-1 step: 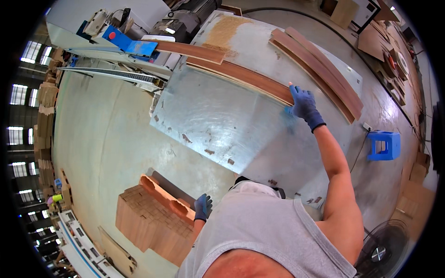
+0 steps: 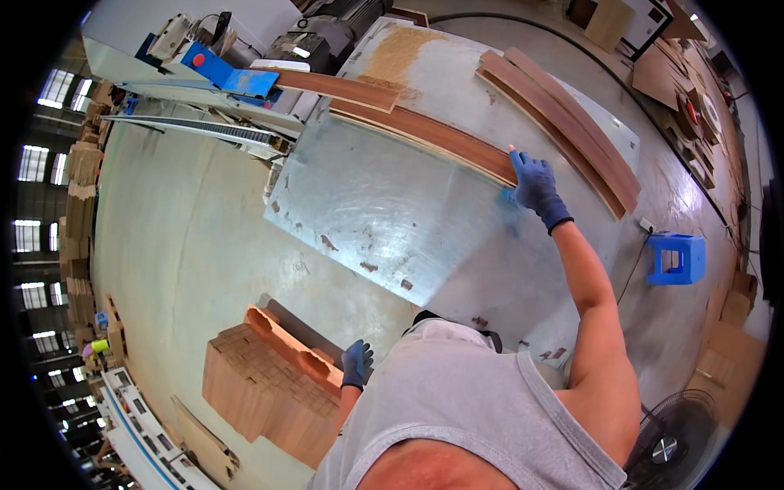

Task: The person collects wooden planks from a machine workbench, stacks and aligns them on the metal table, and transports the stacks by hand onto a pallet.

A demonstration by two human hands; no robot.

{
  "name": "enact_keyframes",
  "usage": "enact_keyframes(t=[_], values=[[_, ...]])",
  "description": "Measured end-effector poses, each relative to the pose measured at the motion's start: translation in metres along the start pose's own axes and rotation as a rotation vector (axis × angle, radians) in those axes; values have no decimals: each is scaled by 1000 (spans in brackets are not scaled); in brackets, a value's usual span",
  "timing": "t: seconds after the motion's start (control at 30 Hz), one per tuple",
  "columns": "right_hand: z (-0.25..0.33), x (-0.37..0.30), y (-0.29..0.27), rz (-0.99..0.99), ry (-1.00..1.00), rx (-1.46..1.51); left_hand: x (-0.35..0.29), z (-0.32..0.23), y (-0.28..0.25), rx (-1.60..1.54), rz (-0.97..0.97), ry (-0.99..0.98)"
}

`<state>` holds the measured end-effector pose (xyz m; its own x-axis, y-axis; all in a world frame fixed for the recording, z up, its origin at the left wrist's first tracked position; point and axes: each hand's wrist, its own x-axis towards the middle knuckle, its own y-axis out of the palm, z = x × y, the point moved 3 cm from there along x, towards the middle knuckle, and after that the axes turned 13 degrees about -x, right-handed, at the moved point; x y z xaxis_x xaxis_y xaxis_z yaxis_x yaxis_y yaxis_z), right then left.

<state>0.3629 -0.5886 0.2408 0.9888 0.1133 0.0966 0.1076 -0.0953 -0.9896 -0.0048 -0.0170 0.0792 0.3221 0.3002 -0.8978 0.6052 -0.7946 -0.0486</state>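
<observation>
My right hand [image 2: 536,186], in a blue glove with one fingertip bare, grips the right end of a long reddish-brown wooden plank [image 2: 433,135]. This plank lies flat on the metal table [image 2: 359,208]. A second plank [image 2: 343,87] overlaps its far left end and reaches into the blue-fronted machine [image 2: 237,77]. Low and close to my body, my left hand [image 2: 356,363] wears a blue glove too; its fingers are apart and it holds nothing. Beside it stands a stack of wooden planks [image 2: 253,380] with an orange-brown torn-edged piece [image 2: 282,343] along its side.
Several loose planks [image 2: 563,131] lie on the table's right side. Sawdust [image 2: 400,57] covers its far part, and small dark scraps [image 2: 369,267] dot the near part. A blue stool [image 2: 676,258] and a fan [image 2: 665,445] stand at the right. Long stacks [image 2: 80,212] line the left.
</observation>
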Motion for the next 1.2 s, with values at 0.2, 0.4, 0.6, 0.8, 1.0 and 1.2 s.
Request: enact_keyframes(t=[0.2, 0.4, 0.6, 0.8, 1.0, 1.2], values=[[1, 7, 18, -79, -40, -143, -3, 9, 7, 24, 6, -8], [0, 9, 19, -79, -92, -31, -6, 23, 5, 58, -25, -63], [-3, 12, 14, -33, -105, 59, -2, 26, 6, 22, 2, -85], [5, 17, 6, -67, -82, 158, 9, 21, 8, -11, -12, -77], [17, 40, -1, -211, -157, 173, -6, 12, 23, 103, -106, -3], [49, 77, 8, -157, -128, 156, -16, 11, 27, 95, -89, 1]])
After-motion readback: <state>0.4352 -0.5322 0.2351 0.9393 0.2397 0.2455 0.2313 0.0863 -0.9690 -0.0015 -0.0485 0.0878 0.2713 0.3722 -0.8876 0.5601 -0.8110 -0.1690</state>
